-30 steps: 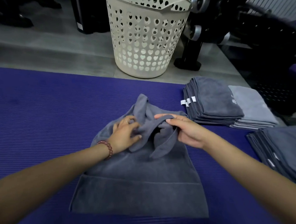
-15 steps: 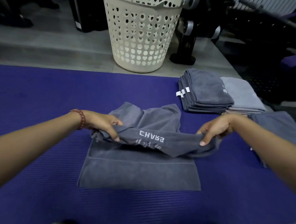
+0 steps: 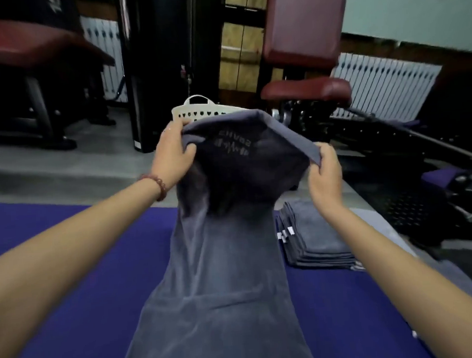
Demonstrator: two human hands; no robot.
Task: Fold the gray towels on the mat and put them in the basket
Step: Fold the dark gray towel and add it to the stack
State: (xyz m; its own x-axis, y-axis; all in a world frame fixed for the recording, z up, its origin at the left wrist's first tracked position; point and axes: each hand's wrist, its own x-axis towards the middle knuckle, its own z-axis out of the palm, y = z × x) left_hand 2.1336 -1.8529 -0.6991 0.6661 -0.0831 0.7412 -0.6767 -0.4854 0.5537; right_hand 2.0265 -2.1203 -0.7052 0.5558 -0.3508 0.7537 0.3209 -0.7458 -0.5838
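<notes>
A gray towel [image 3: 223, 275] hangs lifted above the purple mat [image 3: 79, 283], its lower end trailing toward the bottom of the view. My left hand [image 3: 173, 154] grips the towel's top left corner. My right hand [image 3: 325, 174] pinches the top right corner. Faint lettering shows through the raised part. Behind the towel, only the rim and handle of the white heart-holed basket [image 3: 195, 109] are visible.
A stack of folded gray towels [image 3: 312, 240] lies on the mat's right side, with lighter ones beyond it. Gym machines with dark red pads [image 3: 306, 90], a black column [image 3: 155, 73] and a radiator stand on the gray floor behind.
Both hands have raised the towel's far edge from low over the mat up high and stretched it; the view has tilted up toward the room.
</notes>
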